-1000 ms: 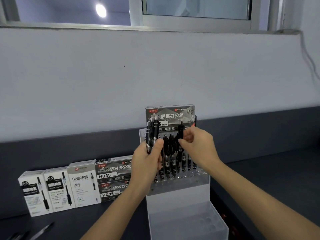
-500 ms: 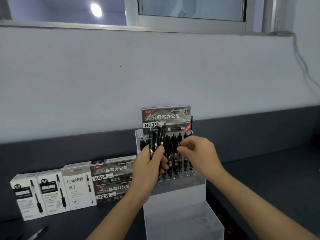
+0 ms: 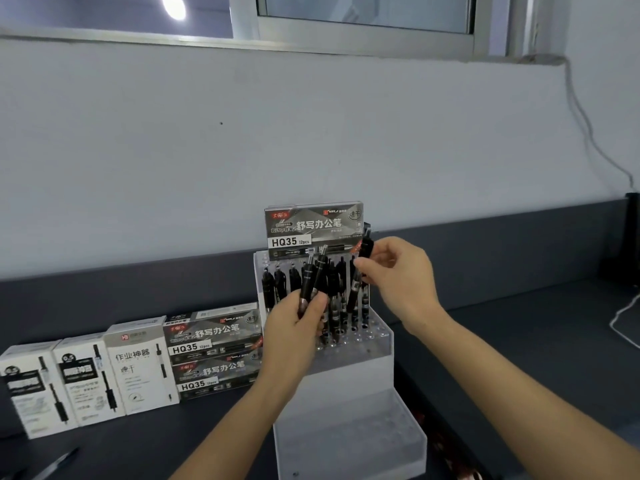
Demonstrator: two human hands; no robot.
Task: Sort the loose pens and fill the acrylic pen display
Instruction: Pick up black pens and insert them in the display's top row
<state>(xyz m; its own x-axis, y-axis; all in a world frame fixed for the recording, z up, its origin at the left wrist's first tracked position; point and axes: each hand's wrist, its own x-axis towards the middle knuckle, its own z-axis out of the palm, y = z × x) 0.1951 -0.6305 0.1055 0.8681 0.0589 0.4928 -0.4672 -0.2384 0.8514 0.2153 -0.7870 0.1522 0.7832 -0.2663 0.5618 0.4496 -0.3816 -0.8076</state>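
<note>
Centre frame, the left hand [image 3: 298, 329] grips a small bunch of slim, glossy black pens [image 3: 313, 277] upright. The right hand [image 3: 401, 282] pinches a single tilted pen [image 3: 365, 244] over the stepped clear acrylic display [image 3: 381, 344], whose drilled upper tier holds standing pens [image 3: 277, 285]. A grey printed box [image 3: 313, 225] rises at its back. Rectangular white cartons [image 3: 83, 375] line the lower left.

Display [image 3: 349, 441] below the hands looks like clear acrylic, smooth, a bit frosty. Pens [image 3: 311, 282] in the left hand [image 3: 298, 327] are shiny black plastic with silvery, metal-looking bits; the pen [image 3: 365, 245] in the right hand [image 3: 398, 275] is the same black. Boxes [image 3: 138, 368] left of the left hand: printed card, slight gloss. Counter [image 3: 519, 341]: dark, matt.
</note>
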